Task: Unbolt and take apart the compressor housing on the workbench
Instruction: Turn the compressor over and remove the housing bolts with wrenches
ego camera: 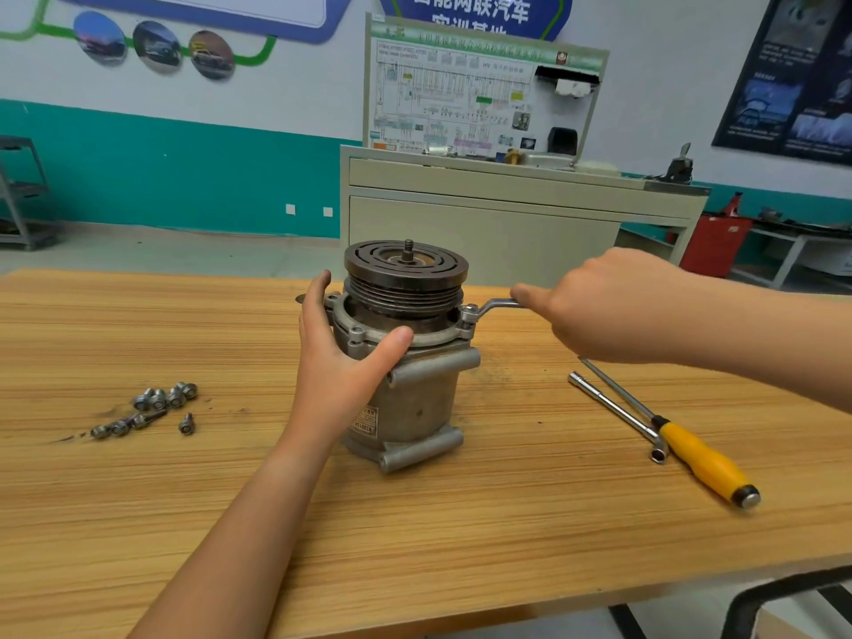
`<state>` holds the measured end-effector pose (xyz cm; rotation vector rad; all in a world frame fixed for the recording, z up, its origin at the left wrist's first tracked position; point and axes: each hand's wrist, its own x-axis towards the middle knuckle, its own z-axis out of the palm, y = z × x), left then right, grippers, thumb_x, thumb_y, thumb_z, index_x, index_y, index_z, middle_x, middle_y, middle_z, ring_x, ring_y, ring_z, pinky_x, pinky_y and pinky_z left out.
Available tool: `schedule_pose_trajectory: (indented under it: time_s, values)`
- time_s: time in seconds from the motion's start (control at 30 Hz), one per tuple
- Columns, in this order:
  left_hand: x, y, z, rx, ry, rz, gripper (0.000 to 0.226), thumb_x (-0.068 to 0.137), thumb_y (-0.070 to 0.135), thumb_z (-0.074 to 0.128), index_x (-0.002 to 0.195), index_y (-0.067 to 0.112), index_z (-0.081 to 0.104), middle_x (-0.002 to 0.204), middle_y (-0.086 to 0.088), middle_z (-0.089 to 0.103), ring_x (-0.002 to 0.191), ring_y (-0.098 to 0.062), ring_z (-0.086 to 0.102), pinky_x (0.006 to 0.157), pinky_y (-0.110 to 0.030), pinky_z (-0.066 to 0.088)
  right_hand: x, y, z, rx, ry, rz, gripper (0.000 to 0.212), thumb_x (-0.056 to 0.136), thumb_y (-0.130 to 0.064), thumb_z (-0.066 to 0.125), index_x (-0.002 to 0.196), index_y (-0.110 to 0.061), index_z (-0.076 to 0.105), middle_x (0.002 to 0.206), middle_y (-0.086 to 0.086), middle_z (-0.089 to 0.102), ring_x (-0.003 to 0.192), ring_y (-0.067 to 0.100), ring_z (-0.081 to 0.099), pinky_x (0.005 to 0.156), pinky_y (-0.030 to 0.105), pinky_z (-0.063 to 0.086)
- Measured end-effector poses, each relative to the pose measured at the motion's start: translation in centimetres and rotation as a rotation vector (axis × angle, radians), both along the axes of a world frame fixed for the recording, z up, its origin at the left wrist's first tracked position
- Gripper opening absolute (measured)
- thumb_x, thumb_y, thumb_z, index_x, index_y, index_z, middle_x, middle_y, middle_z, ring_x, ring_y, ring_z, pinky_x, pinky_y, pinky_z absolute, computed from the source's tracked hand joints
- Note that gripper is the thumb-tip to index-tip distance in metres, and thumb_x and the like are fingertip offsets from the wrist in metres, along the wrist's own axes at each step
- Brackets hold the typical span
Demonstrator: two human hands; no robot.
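Note:
A grey metal compressor (pixel 415 403) stands upright on the wooden workbench (pixel 415 537), with a dark grooved pulley (pixel 405 269) on top. My left hand (pixel 336 357) wraps around its left side just under the flange, thumb across the front. A ring wrench (pixel 488 309) sits on a bolt at the flange's right edge. My right hand (pixel 608 306) grips the wrench handle, which runs out to the right of the compressor.
Several loose bolts (pixel 156 408) lie on the bench at the left. A yellow-handled screwdriver (pixel 691 449) and an L-shaped socket wrench (pixel 618 415) lie at the right. A cream cabinet (pixel 484 223) with a wiring board stands behind the bench.

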<state>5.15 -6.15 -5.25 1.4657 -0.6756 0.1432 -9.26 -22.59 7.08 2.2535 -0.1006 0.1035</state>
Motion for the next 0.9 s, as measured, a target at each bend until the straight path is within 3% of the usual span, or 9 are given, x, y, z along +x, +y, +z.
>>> schedule_pose_trajectory:
  time_s: [0.07, 0.13, 0.2, 0.27, 0.4, 0.53, 0.6, 0.77, 0.9]
  values:
    - [0.0, 0.0, 0.0, -0.004, 0.002, 0.001, 0.096, 0.062, 0.053, 0.068, 0.143, 0.042, 0.017, 0.137, 0.018, 0.027, 0.134, -0.007, 0.031, 0.087, -0.008, 0.027, 1.0, -1.1, -0.1, 0.026, -0.018, -0.019, 0.043, 0.093, -0.008, 0.040, 0.134, -0.018, 0.034, 0.056, -0.005, 0.036, 0.045, 0.011, 0.036, 0.042, 0.022, 0.030]
    - [-0.1, -0.1, -0.1, -0.012, 0.004, 0.006, 0.094, 0.062, 0.052, 0.067, 0.141, 0.043, 0.017, 0.137, 0.018, 0.027, 0.133, -0.006, 0.031, 0.084, -0.004, 0.026, 2.9, -1.7, -0.3, 0.073, -0.029, -0.005, 0.033, 0.092, -0.004, 0.041, 0.123, -0.015, 0.044, 0.060, -0.005, 0.041, 0.057, 0.016, 0.047, 0.072, 0.030, 0.046]
    - [-0.1, -0.1, -0.1, -0.023, 0.000, 0.012, 0.093, 0.063, 0.051, 0.067, 0.141, 0.044, 0.016, 0.137, 0.018, 0.027, 0.132, -0.005, 0.031, 0.080, 0.000, 0.027, 5.4, -2.0, -1.0, 0.121, -0.070, 0.053, 0.031, 0.090, -0.002, 0.042, 0.119, -0.013, 0.047, 0.077, -0.001, 0.059, 0.080, 0.022, 0.059, 0.104, 0.044, 0.032]
    - [-0.1, -0.1, -0.1, -0.026, 0.000, 0.007, 0.094, 0.063, 0.050, 0.067, 0.141, 0.044, 0.016, 0.138, 0.017, 0.027, 0.133, -0.006, 0.032, 0.081, -0.001, 0.028, 7.4, -2.2, -1.9, 0.171, -0.134, 0.129, 0.033, 0.090, 0.001, 0.043, 0.120, -0.011, 0.050, 0.100, 0.006, 0.065, 0.098, 0.024, 0.059, 0.111, 0.045, 0.020]
    - [-0.1, -0.1, -0.2, -0.023, 0.001, 0.004, 0.096, 0.063, 0.050, 0.067, 0.143, 0.042, 0.015, 0.140, 0.016, 0.027, 0.133, -0.006, 0.031, 0.082, -0.001, 0.027, 7.3, -2.8, -3.1, 0.268, -0.242, 0.194, 0.031, 0.096, -0.007, 0.041, 0.124, -0.012, 0.052, 0.117, 0.005, 0.062, 0.108, 0.022, 0.056, 0.108, 0.034, 0.021]
    - [-0.1, -0.1, 0.0, -0.013, -0.001, 0.000, 0.095, 0.063, 0.052, 0.067, 0.141, 0.046, 0.014, 0.145, 0.013, 0.026, 0.135, -0.008, 0.030, 0.093, -0.014, 0.028, 2.8, -2.4, -3.2, 0.692, -0.604, 0.199, 0.030, 0.098, -0.017, 0.041, 0.124, -0.008, 0.052, 0.091, 0.013, 0.065, 0.082, 0.033, 0.060, 0.073, 0.037, 0.043]
    - [-0.1, -0.1, -0.1, -0.009, 0.003, -0.003, 0.096, 0.063, 0.052, 0.067, 0.142, 0.044, 0.014, 0.147, 0.011, 0.025, 0.136, -0.009, 0.029, 0.097, -0.021, 0.029, 0.5, -1.2, -2.8, 0.812, -0.651, 0.189, 0.028, 0.097, -0.016, 0.041, 0.122, -0.008, 0.050, 0.076, 0.009, 0.058, 0.073, 0.033, 0.058, 0.065, 0.040, 0.046]
    - [-0.1, -0.1, -0.1, -0.016, 0.003, 0.003, 0.098, 0.062, 0.053, 0.068, 0.144, 0.041, 0.015, 0.140, 0.016, 0.027, 0.134, -0.007, 0.030, 0.091, -0.012, 0.027, -3.3, 2.4, -2.2, 0.500, -0.376, -0.123, 0.034, 0.096, -0.017, 0.037, 0.128, -0.028, 0.038, 0.082, -0.002, 0.055, 0.078, 0.025, 0.056, 0.061, 0.033, 0.046]
    - [0.0, -0.1, -0.1, -0.029, 0.001, -0.004, 0.098, 0.063, 0.052, 0.068, 0.145, 0.039, 0.016, 0.140, 0.016, 0.027, 0.132, -0.004, 0.030, 0.085, -0.003, 0.026, -3.7, 5.1, -2.1, 0.351, -0.298, -0.188, 0.041, 0.093, -0.011, 0.037, 0.132, -0.023, 0.031, 0.066, -0.005, 0.032, 0.057, 0.017, 0.036, 0.043, 0.026, 0.021]
